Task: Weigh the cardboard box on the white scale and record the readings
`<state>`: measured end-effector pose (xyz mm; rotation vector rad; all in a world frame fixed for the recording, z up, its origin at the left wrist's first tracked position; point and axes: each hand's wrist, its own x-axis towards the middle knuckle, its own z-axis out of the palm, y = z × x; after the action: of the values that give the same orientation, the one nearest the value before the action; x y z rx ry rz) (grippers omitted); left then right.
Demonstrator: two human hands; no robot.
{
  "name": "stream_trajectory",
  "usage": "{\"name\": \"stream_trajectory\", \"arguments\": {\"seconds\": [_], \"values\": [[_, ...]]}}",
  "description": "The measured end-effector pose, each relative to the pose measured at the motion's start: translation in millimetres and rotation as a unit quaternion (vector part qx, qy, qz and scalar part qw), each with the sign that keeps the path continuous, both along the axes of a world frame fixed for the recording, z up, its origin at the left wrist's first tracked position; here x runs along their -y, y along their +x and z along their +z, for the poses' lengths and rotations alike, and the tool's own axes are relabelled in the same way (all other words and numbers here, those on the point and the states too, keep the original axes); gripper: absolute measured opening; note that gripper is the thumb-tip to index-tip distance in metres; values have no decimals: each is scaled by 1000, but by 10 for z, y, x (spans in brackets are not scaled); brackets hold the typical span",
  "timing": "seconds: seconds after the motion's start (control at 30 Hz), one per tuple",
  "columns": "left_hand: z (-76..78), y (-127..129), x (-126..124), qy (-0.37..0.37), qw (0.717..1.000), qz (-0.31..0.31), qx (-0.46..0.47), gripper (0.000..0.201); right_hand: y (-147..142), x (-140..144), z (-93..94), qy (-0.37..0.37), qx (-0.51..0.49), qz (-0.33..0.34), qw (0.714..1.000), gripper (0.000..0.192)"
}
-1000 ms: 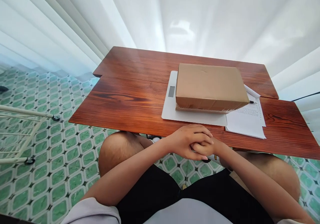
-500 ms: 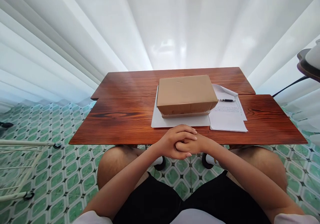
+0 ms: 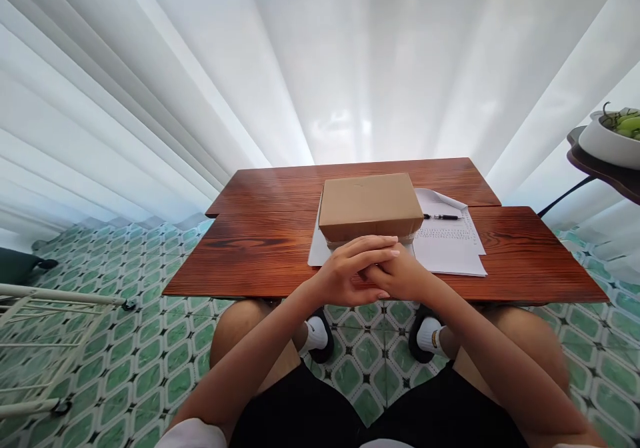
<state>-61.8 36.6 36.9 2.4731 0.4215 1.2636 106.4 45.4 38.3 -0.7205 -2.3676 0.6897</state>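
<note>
A closed brown cardboard box lies on a white flat board or sheet near the middle of the wooden table. My left hand lies over my right hand at the table's front edge, just before the box. The left fingers stretch across the back of the right hand, and its thumb extends along the near side. Most of the right fingers are hidden under the left hand. Neither hand touches the box as far as I can tell, though they cover its lower front edge.
Printed papers with a black pen on them lie right of the box. At far right, a white bowl of green items rests on a dark stand. A white wheeled rack stands on the tiled floor at left. White curtains hang behind.
The view has shifted, so the table sits lower and the bowl shows more. My clasped hands have loosened, the left fingers straighter, and now overlap the front of the box in view.
</note>
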Motion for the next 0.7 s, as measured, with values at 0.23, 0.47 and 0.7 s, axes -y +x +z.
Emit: {"name": "stream_trajectory", "arguments": {"seconds": [0.23, 0.47, 0.7], "values": [[331, -113, -41, 24, 997, 72, 24, 49, 194, -38, 324, -34, -183, -87, 979, 36], [322, -469, -112, -54, 934, 312, 166, 36, 396, -316, 308, 62, -252, -335, 906, 21], [119, -640, -317, -248, 870, 365, 221, 50, 379, -504, -26, 24, -173, -391, 904, 42]]}}
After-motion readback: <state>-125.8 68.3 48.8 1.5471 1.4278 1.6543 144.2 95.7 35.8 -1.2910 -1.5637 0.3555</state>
